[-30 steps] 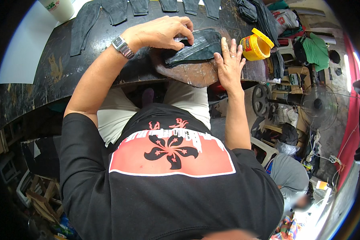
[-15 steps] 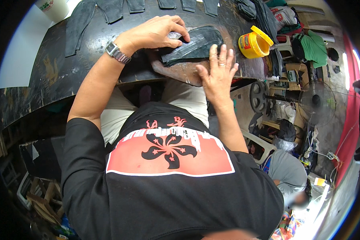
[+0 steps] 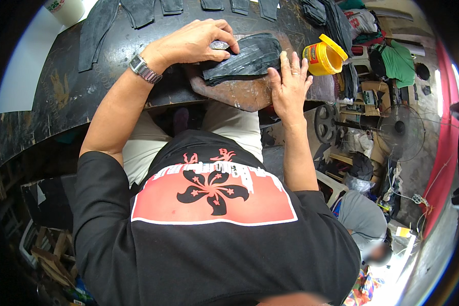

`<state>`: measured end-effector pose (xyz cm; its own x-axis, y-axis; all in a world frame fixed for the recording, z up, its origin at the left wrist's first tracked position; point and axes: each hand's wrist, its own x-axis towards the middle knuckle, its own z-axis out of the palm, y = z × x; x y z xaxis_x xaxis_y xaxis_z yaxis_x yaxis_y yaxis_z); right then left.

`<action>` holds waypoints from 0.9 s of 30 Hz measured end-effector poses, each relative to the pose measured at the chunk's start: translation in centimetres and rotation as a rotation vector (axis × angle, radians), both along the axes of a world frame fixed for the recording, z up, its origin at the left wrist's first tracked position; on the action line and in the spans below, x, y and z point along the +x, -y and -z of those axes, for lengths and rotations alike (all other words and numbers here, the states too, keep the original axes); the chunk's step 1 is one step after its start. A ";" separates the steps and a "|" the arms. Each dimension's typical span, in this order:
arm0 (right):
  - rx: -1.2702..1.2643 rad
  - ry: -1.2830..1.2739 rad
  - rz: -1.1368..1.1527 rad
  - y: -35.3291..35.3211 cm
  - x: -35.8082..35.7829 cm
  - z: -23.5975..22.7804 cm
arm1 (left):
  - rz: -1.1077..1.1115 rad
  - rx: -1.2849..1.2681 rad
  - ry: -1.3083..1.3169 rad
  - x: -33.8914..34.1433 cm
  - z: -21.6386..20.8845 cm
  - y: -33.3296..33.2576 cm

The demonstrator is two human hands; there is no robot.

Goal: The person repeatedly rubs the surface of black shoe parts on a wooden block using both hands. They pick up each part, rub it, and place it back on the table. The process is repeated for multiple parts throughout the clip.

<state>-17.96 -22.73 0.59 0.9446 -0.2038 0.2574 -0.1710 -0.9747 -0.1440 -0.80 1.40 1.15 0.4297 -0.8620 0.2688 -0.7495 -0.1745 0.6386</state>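
A stack of thin black pieces (image 3: 250, 56), leather-like with pale streaks, lies fanned on a worn brown board (image 3: 229, 94) at the table's near edge. My left hand (image 3: 204, 42), a metal watch on its wrist, curls its fingers and thumb over the stack's left end and holds it. Part of that end is hidden under the fingers. At the stack's right side, my right hand (image 3: 292, 84) has its fingers stretched out and holds nothing. Just beyond its fingertips stands a yellow tub (image 3: 322, 58) with its lid tipped up.
More dark cut pieces (image 3: 99, 35) lie along the far side of the black table (image 3: 61, 94). Dark material (image 3: 336, 25) is piled at the far right. A fan (image 3: 400, 127) stands right of the table. Two other people, one in green (image 3: 399, 61), one in grey (image 3: 362, 214), are at the right.
My right hand has shifted rightward, off the stack's edge and nearer the yellow tub. The left hand stays on the stack's left end.
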 end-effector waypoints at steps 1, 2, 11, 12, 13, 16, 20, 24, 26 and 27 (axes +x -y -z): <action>-0.023 -0.012 -0.028 0.2 0.2 0.1 | -0.003 -0.004 0.001 0.0 0.0 -0.1; -0.031 -0.055 -0.027 0.3 0.4 0.1 | -0.008 -0.003 0.005 -0.1 0.0 -0.1; -0.082 -0.233 -0.172 0.6 0.8 -1.4 | -0.020 0.006 -0.004 -0.1 0.0 0.0; -0.084 -0.241 -0.192 0.2 0.5 -1.4 | -0.024 -0.002 0.007 -0.1 0.0 0.0; -0.082 -0.229 -0.228 -0.2 0.2 -1.4 | -0.028 -0.001 0.016 -0.2 0.0 0.0; -0.088 -0.246 -0.227 -1.2 -0.4 -1.4 | -0.017 0.000 -0.025 0.0 0.0 -0.1; -0.131 -0.202 -0.242 -2.6 -0.9 -1.4 | -0.015 -0.007 -0.055 0.0 0.0 -0.1; -0.167 -0.166 -0.299 -4.2 -1.4 -1.3 | -0.026 -0.011 -0.039 0.1 0.2 -0.1; -0.169 -0.164 -0.331 -5.4 -1.6 -1.1 | -0.024 -0.015 -0.035 0.3 0.3 -0.2; -0.170 -0.159 -0.354 -6.0 -1.7 -1.1 | -0.018 -0.019 -0.041 0.4 0.3 -0.3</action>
<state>-19.61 -16.76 1.65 0.9794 0.1731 0.1045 0.1713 -0.9849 0.0253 -0.41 1.68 0.82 0.4562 -0.8488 0.2673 -0.7196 -0.1751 0.6719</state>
